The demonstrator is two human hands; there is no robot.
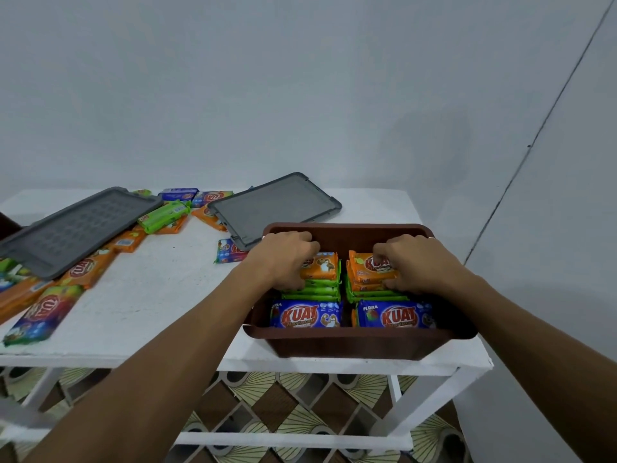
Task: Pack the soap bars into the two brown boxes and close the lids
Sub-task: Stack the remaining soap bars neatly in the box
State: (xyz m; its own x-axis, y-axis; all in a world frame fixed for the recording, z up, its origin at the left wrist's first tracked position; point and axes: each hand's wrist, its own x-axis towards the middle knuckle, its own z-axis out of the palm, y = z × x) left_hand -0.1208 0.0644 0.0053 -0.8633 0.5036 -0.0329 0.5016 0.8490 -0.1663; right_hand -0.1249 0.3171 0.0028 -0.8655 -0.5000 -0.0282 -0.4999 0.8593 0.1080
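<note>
A brown box (350,342) stands open at the table's near right edge, holding wrapped soap bars in two rows: blue ones (305,314) in front, green and orange ones behind. My left hand (283,259) grips an orange soap bar (320,267) on the left stack inside the box. My right hand (410,262) grips another orange soap bar (370,269) on the right stack. Two grey lids lie on the table: one (277,203) just behind the box, one (76,225) at the far left. A corner of a second brown box (6,223) shows at the left edge.
Several loose soap bars in orange, green and blue wrappers (43,312) are scattered over the left half of the white table (150,295). A pale wall rises right behind the table. Patterned floor tiles show beneath the table's frame.
</note>
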